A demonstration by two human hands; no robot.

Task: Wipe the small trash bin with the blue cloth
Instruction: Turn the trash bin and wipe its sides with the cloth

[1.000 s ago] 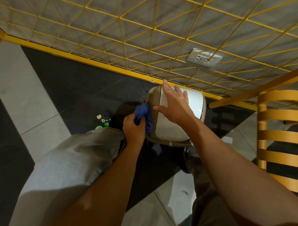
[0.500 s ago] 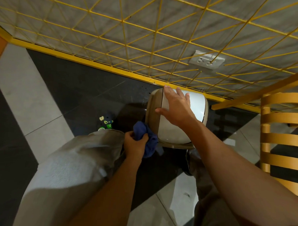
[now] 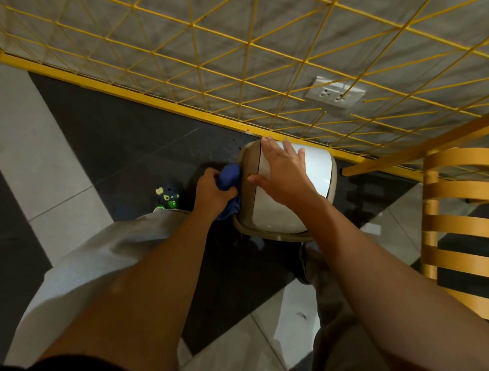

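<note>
View from above: a small trash bin, tan with a white lid, stands on a black-and-grey tiled floor, close against a yellow wire grid. The right hand lies flat on the lid, fingers spread. The left hand grips a bunched blue cloth, pressed to the bin's left side. A yellow slatted chair stands to the right. A wall socket shows behind the grid.

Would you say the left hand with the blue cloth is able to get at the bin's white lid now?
Probably only partly: the left hand presses the blue cloth against the trash bin, close by, but the right hand lies spread across the white lid.
</note>
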